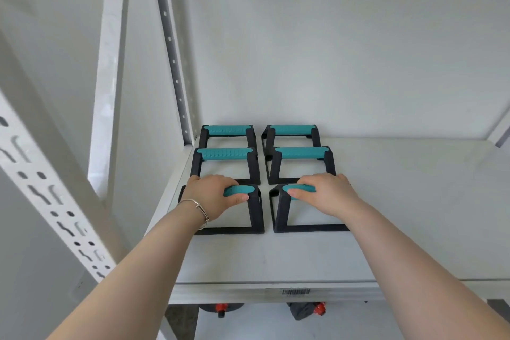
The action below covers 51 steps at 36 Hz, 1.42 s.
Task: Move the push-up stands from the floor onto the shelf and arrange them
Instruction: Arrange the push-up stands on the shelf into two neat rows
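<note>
Several black push-up stands with teal grips stand on the white shelf [414, 215] in two columns at its left end. My left hand [212, 194] grips the teal handle of the front left stand [255, 218]. My right hand [328, 194] grips the handle of the front right stand [280, 212]. Both front stands rest on the shelf board. Behind them stand the middle left stand [225, 154], the middle right stand [302, 152], the back left stand [227, 130] and the back right stand [292, 130], close to the wall.
A perforated white upright [55, 196] rises at the left front, and a grey slotted post [171, 44] stands in the back corner. The shelf's front rail [276, 294] carries a barcode label. Dark items with red parts [309, 309] lie on the level below.
</note>
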Available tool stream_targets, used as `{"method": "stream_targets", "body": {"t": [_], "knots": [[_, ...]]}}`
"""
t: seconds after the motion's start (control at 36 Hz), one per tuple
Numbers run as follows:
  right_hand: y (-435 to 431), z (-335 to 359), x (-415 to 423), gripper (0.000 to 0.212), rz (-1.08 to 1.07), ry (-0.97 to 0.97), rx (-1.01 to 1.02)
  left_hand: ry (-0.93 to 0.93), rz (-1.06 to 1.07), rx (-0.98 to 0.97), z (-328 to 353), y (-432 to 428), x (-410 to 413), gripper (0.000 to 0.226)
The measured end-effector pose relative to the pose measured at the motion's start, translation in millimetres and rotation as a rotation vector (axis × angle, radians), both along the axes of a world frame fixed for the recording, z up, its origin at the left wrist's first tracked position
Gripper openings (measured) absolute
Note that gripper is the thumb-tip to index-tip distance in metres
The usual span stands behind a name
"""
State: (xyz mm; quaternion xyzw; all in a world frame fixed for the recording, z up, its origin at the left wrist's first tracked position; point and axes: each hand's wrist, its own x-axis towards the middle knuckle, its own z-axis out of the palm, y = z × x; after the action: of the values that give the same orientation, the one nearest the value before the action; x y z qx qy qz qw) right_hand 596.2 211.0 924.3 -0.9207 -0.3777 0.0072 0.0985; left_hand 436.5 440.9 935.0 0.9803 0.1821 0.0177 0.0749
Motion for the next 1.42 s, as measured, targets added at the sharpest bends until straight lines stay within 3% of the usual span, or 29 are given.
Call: {"method": "stream_targets", "body": {"t": [0.11,0.25,0.56,0.75,0.89,1.03,1.14,1.42], "knots": [[1.0,-0.8,1.2,0.073,-0.002,0.002,0.022,-0.003,0.011,0.003,-0.5,-0.7,3.6,0.058],[3.3,2.2,0.7,0.062,-0.014,0.011,0.001,-0.003,0.011,0.007,-0.1,-0.5,5.6,0.058],[4.2,-0.8,3.4,0.065,-0.021,0.006,0.022,-0.001,-0.001,0.022,0.8,-0.4,7.0,0.057],[3.5,-0.4,5.2,0.054,0.001,0.02,0.019,-0.003,0.001,0.017,0.4,0.0,6.7,0.057],[1.9,-3.4,6.2,0.068,-0.001,0.004,0.032,0.0,-0.004,0.025,0.0,0.1,7.0,0.058],[2.9,-4.4,4.1,0.061,-0.015,-0.016,0.039,0.0,-0.006,0.034,-0.5,1.1,7.2,0.058],[1.6,-5.9,5.9,0.067,-0.006,-0.022,0.043,0.0,-0.01,0.034,-1.2,1.3,7.2,0.058],[2.6,-5.4,5.8,0.056,-0.014,-0.021,0.036,0.001,-0.016,0.046,-3.4,3.4,8.6,0.057]]}}
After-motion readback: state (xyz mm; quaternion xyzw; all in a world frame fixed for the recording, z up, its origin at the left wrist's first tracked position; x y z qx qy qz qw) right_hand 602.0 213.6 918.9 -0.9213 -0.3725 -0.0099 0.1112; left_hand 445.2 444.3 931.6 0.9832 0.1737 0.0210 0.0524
